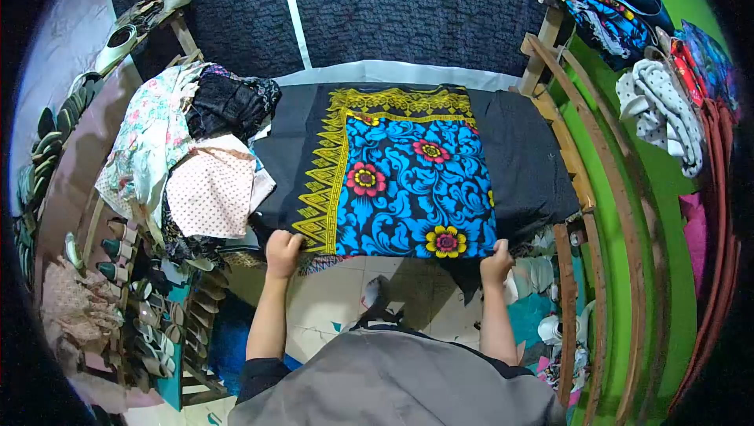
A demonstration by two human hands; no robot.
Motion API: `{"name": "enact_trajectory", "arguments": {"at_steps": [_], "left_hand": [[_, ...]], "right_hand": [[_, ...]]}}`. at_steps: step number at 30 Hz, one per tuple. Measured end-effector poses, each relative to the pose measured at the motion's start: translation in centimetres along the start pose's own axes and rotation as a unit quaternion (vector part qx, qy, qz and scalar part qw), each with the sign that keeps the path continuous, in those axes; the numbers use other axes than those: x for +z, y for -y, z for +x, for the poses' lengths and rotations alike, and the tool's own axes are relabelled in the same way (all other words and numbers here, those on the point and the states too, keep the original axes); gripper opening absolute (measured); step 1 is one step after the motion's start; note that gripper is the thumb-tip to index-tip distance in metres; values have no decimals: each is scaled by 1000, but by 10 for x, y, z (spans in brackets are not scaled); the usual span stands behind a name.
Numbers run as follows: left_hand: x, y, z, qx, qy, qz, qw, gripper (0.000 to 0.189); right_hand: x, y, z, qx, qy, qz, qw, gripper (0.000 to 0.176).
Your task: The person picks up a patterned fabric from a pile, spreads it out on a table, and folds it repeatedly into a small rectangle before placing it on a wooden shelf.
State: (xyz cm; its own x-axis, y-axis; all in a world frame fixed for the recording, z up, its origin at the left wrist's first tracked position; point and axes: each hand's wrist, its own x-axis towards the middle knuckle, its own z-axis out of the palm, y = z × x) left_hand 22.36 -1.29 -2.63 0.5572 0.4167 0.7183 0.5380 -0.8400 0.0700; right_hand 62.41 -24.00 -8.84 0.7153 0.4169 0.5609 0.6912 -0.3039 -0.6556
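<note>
A folded cloth [408, 182] with blue leaf patterns, red and yellow flowers and a yellow zigzag border lies flat on a black-covered surface [528, 159]. At the cloth's near left corner is my left hand [284, 255], its fingers closed on the fabric edge. My right hand [495, 263] pinches the near right corner. Between the two hands the front edge of the cloth runs nearly straight. The fingertips of both hands are partly hidden by the fabric and the knuckles.
Piled fabrics [210, 186], floral, black and dotted, lie left of the cloth. Wooden rails [605, 167] stand at the right, with hanging garments [661, 116] beyond. Shoes [153, 332] fill a rack at lower left. A dark patterned curtain [408, 10] hangs behind.
</note>
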Motion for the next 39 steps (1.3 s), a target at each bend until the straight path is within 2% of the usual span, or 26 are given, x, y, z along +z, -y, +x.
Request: {"name": "enact_trajectory", "arguments": {"at_steps": [1,3,4,5,7,10,11,13,15,17,19,20,23,25,28,31,32,36,37,39], "left_hand": [[4,-2,-4,-22,50,5,998,11],[14,-6,-16,-83,80,-2,993,10],[17,-5,-21,-102,101,19,989,11],[17,-4,-28,-121,117,23,986,14],[13,-1,-26,-114,94,-42,988,16],[11,0,-15,-259,23,-173,950,22],[15,2,-6,-240,-44,-151,958,15],[17,6,25,-274,-105,-133,947,11],[21,14,58,-325,-97,-51,939,16],[40,34,79,-472,16,-92,876,32],[55,50,101,-574,186,-140,785,45],[80,61,97,-595,186,-97,776,47],[84,68,104,-535,112,-215,809,41],[92,80,98,-424,-6,-254,869,28],[80,92,95,-483,-44,-254,837,30],[86,93,78,-512,45,-150,845,37],[89,91,72,-496,-11,-110,861,41],[43,53,62,-516,60,-119,846,49],[19,35,67,-521,135,-124,834,53],[13,27,39,-486,179,-151,842,47]], "right_hand": [[10,-1,-11,85,42,-22,995,26],[26,1,-25,149,-2,-11,989,30],[26,3,-26,147,12,27,989,30],[27,4,-27,104,-16,56,993,26],[22,2,-24,60,-20,-9,998,20],[14,-3,-26,13,2,23,1000,16],[16,-5,-30,14,10,34,999,14],[18,-5,-34,28,18,48,998,11],[22,0,-35,19,-6,28,999,13],[22,5,-39,18,-2,-13,1000,23],[21,7,-45,39,12,-45,998,24],[21,3,-48,51,23,-76,996,25],[17,1,-52,65,56,-130,988,27],[14,-5,-53,25,42,-144,988,23],[4,-5,-49,-30,43,-142,989,22],[3,-1,-50,-11,60,-151,987,23],[4,0,-49,-22,52,-165,985,20],[-2,4,-47,-31,53,-157,986,19],[-2,3,-48,-25,54,-150,987,19],[2,0,-49,-17,56,-133,989,19]]}}
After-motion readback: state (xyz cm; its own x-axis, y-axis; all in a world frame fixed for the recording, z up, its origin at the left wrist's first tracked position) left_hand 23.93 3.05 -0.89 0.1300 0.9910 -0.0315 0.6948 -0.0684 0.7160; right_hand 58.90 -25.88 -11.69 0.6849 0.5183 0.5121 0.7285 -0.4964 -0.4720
